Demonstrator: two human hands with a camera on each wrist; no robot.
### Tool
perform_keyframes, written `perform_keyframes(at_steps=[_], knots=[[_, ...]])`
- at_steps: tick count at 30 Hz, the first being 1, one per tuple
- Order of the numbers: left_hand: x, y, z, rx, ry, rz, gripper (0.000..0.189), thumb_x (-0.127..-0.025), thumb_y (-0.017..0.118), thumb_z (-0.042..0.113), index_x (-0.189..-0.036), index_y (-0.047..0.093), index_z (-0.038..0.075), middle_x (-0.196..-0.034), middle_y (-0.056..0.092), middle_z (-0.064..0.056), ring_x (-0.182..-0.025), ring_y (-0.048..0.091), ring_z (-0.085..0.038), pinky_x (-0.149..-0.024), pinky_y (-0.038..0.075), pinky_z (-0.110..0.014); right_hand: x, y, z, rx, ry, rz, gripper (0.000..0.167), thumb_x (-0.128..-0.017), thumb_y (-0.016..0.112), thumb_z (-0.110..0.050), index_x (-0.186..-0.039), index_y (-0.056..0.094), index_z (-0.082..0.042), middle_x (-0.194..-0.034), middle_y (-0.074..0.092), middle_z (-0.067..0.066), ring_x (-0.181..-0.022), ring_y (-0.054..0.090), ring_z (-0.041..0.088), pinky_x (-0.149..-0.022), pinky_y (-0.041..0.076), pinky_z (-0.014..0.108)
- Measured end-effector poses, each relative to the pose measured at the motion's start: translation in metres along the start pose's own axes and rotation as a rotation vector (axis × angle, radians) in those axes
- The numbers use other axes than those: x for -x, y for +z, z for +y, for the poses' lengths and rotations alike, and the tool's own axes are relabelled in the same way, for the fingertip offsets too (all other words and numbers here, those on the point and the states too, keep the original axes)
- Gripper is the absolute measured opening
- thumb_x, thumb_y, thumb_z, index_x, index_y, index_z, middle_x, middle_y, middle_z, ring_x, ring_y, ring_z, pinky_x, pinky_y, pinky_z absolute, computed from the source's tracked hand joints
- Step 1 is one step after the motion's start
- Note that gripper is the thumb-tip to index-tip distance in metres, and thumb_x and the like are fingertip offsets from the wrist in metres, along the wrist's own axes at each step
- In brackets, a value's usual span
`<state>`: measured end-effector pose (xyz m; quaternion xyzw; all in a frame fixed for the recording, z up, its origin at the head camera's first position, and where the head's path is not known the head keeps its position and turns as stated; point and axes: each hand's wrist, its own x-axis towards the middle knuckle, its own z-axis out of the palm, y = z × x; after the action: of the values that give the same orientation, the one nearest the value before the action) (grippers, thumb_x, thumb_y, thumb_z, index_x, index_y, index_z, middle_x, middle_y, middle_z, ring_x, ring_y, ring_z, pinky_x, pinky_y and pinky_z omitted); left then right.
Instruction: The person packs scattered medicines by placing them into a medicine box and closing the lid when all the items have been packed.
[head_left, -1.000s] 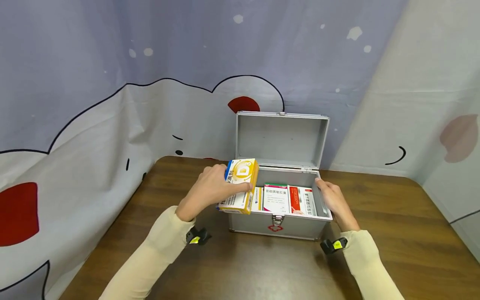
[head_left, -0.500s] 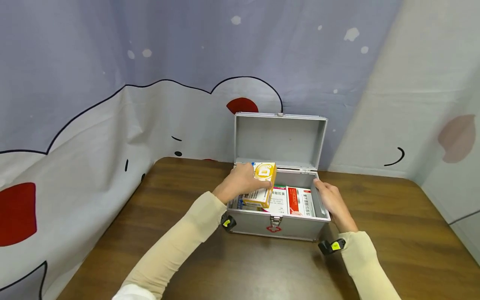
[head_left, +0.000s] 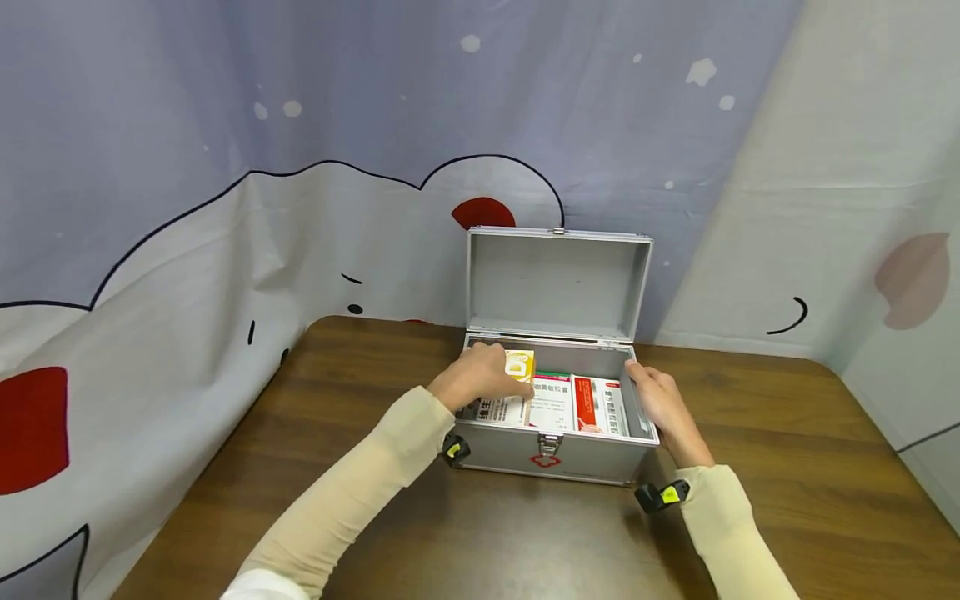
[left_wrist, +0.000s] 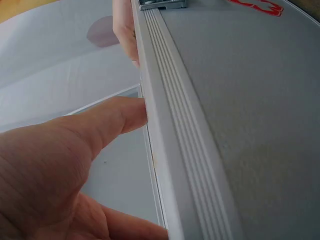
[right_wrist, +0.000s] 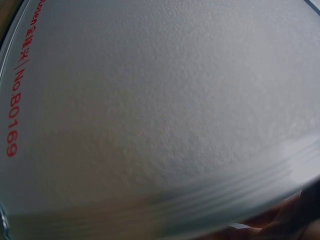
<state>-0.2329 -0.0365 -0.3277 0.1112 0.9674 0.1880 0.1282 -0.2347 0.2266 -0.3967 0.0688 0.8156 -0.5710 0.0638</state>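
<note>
My left hand [head_left: 478, 377] grips a yellow and white medicine box [head_left: 519, 364], which lies low inside the left part of a silver metal medicine case [head_left: 491, 450]. The case stands with its lid [head_left: 555, 283] up. In the left wrist view the thumb and fingers of the left hand [left_wrist: 50, 155] reach behind the case's front rim [left_wrist: 172, 135], which hides the box. At the case's right end, my right hand [head_left: 665, 410] holds the side rim. The right wrist view is mostly filled by the case's grey wall [right_wrist: 160, 100]; little of that hand shows.
Inside the case, to the right of the left hand, are a white medicine box [head_left: 551, 402] and a red and white one [head_left: 587, 406]. A latch [head_left: 550, 443] is on the front wall. Brown wooden table [head_left: 517, 533] lies under the case; a printed curtain [head_left: 360, 100] hangs behind.
Carrying the yellow and white medicine box, my left hand has moved right, over the case, and then down into it. My right hand has stayed on the right rim.
</note>
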Motion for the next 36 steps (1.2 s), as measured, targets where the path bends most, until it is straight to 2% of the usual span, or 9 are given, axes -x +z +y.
perform_keyframes(at_steps=[4,7,14,19,25,29,36], knots=[[-0.003,0.005,0.0,-0.049,0.007,-0.037,0.04,-0.075,0.068,0.042,-0.087,0.062,0.005,-0.075,0.055,-0.003,-0.062,0.046,-0.014,-0.051,0.038,-0.027,0.0,0.0,0.0,-0.007,-0.001,0.001,0.066,-0.096,0.032,-0.046,-0.134,0.035,0.008,-0.109,0.055,0.028,-0.077,0.062,0.02,-0.069,0.053,0.035],[-0.006,0.009,0.0,-0.087,-0.006,-0.077,0.036,-0.077,0.066,0.039,-0.089,0.061,0.005,-0.077,0.055,-0.004,-0.062,0.046,-0.015,-0.053,0.038,-0.028,0.0,0.0,0.001,-0.015,-0.007,0.0,0.065,-0.096,0.032,-0.045,-0.133,0.036,0.008,-0.108,0.055,0.029,-0.077,0.062,0.02,-0.07,0.053,0.035],[-0.008,0.017,0.002,-0.16,-0.038,-0.091,0.026,-0.074,0.067,0.033,-0.075,0.059,0.009,-0.07,0.051,-0.003,-0.059,0.043,-0.015,-0.051,0.037,-0.028,-0.001,0.0,0.003,-0.031,-0.011,0.005,0.063,-0.096,0.034,-0.043,-0.131,0.038,0.009,-0.104,0.057,0.029,-0.073,0.062,0.017,-0.067,0.053,0.034],[-0.007,0.024,0.004,-0.227,-0.038,-0.1,0.024,-0.075,0.067,0.033,-0.063,0.059,0.014,-0.063,0.054,0.001,-0.058,0.046,-0.015,-0.051,0.04,-0.028,-0.001,0.0,0.002,-0.02,-0.011,0.006,0.063,-0.096,0.033,-0.044,-0.132,0.037,0.009,-0.106,0.056,0.029,-0.074,0.062,0.017,-0.068,0.053,0.034],[-0.01,0.031,0.005,-0.281,-0.057,-0.087,0.027,-0.074,0.069,0.038,-0.07,0.062,0.012,-0.073,0.061,-0.001,-0.069,0.055,-0.017,-0.061,0.048,-0.03,0.001,-0.001,0.002,-0.026,-0.011,-0.007,0.064,-0.096,0.033,-0.045,-0.132,0.037,0.008,-0.103,0.057,0.027,-0.073,0.062,0.019,-0.066,0.053,0.035],[-0.011,0.036,0.004,-0.283,-0.044,-0.065,0.028,-0.072,0.069,0.038,-0.073,0.062,0.011,-0.076,0.062,-0.003,-0.068,0.055,-0.018,-0.059,0.048,-0.032,0.002,-0.001,0.003,-0.005,-0.013,-0.004,0.066,-0.096,0.033,-0.046,-0.133,0.037,0.008,-0.104,0.057,0.027,-0.075,0.062,0.019,-0.067,0.052,0.034],[-0.006,0.035,0.005,-0.252,-0.047,-0.019,0.029,-0.076,0.069,0.036,-0.064,0.058,0.011,-0.073,0.061,-0.004,-0.064,0.053,-0.017,-0.06,0.048,-0.031,0.001,0.0,0.0,0.002,-0.01,0.004,0.066,-0.096,0.034,-0.047,-0.132,0.038,0.008,-0.105,0.057,0.028,-0.073,0.062,0.019,-0.066,0.053,0.034]])
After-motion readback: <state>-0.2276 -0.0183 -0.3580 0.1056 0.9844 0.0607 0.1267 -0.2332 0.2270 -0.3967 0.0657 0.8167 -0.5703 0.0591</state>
